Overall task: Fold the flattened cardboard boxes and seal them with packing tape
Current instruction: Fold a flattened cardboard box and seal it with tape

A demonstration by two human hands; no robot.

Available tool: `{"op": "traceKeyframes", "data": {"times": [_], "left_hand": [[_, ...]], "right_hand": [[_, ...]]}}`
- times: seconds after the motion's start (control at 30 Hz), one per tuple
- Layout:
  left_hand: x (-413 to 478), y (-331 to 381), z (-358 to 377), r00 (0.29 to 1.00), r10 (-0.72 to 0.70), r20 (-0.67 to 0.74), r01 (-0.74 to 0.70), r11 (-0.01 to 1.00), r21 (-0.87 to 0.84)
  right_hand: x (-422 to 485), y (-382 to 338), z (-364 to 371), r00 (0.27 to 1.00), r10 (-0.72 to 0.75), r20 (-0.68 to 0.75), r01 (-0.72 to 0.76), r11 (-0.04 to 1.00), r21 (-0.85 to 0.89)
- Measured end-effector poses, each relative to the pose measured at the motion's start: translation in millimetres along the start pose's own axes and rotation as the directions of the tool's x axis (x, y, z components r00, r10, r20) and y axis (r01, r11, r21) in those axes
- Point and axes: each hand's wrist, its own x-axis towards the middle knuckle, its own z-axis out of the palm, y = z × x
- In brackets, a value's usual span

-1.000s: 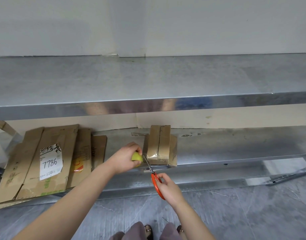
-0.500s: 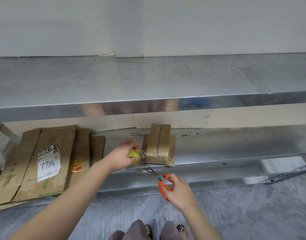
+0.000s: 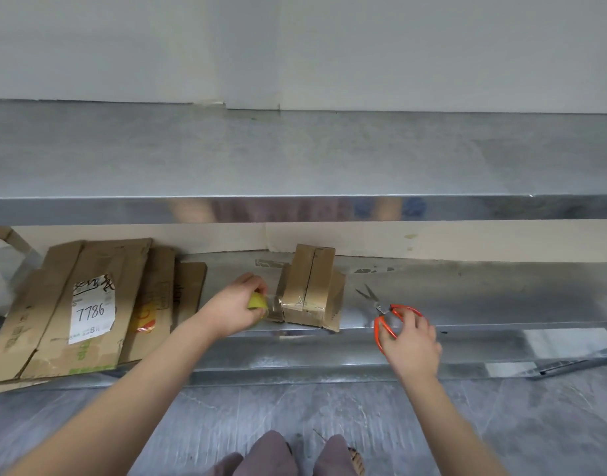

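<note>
A small folded cardboard box stands on the lower metal shelf, with clear tape across its near end. My left hand grips a yellow-cored tape roll just left of the box; a strip of clear tape runs from the roll to the box. My right hand holds orange-handled scissors to the right of the box, blades parted and lying on the shelf, pointing away from me. Several flattened cardboard boxes lie stacked at the shelf's left end, one with a white "7786" label.
A wide metal upper shelf overhangs the lower one, with a pale wall behind. Below is a grey tiled floor; my knees and feet show at the bottom edge. A metal rail lies on the floor at the right.
My right hand carried the scissors from the tape strip beside the box out to the right, onto the shelf. My left hand stayed on the tape roll next to the box.
</note>
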Motion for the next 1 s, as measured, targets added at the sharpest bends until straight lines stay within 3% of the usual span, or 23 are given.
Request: {"op": "traceKeyframes", "data": {"times": [0.17, 0.33, 0.43, 0.63, 0.7, 0.87, 1.0], "left_hand": [[-4.2, -0.3, -6.0, 0.999, -0.047, -0.008, 0.047, 0.999, 0.026], [-4.8, 1.8, -10.2, 0.999, -0.045, 0.006, 0.045, 0.999, 0.015], [-4.7, 3.2, -12.1, 0.999, -0.042, 0.022, 0.042, 0.999, -0.002], [-7.2, 6.7, -15.5, 0.999, -0.019, 0.029, 0.019, 1.000, -0.015], [-8.6, 8.0, -17.3, 0.999, -0.011, 0.031, 0.012, 1.000, -0.011], [-9.9, 5.2, -20.2, 0.998, -0.024, 0.052, 0.025, 1.000, -0.018], [-10.5, 5.3, -21.2, 0.998, -0.017, 0.065, 0.018, 1.000, -0.016]], "right_hand": [[21.2, -6.3, 7.6, 0.995, -0.011, 0.103, 0.025, 0.990, -0.139], [-26.0, -11.5, -9.7, 0.984, -0.031, 0.176, -0.004, 0.981, 0.196], [-81.4, -11.2, -13.0, 0.947, -0.072, 0.313, -0.045, 0.934, 0.354], [-141.6, -36.8, 4.4, 0.868, -0.094, 0.488, -0.162, 0.875, 0.457], [-145.2, -60.4, 0.7, 0.827, -0.127, 0.548, -0.225, 0.818, 0.530], [-137.9, -98.7, 3.1, 0.621, -0.153, 0.769, -0.553, 0.610, 0.568], [-134.5, -111.8, 13.8, 0.561, -0.121, 0.819, -0.647, 0.553, 0.525]]}}
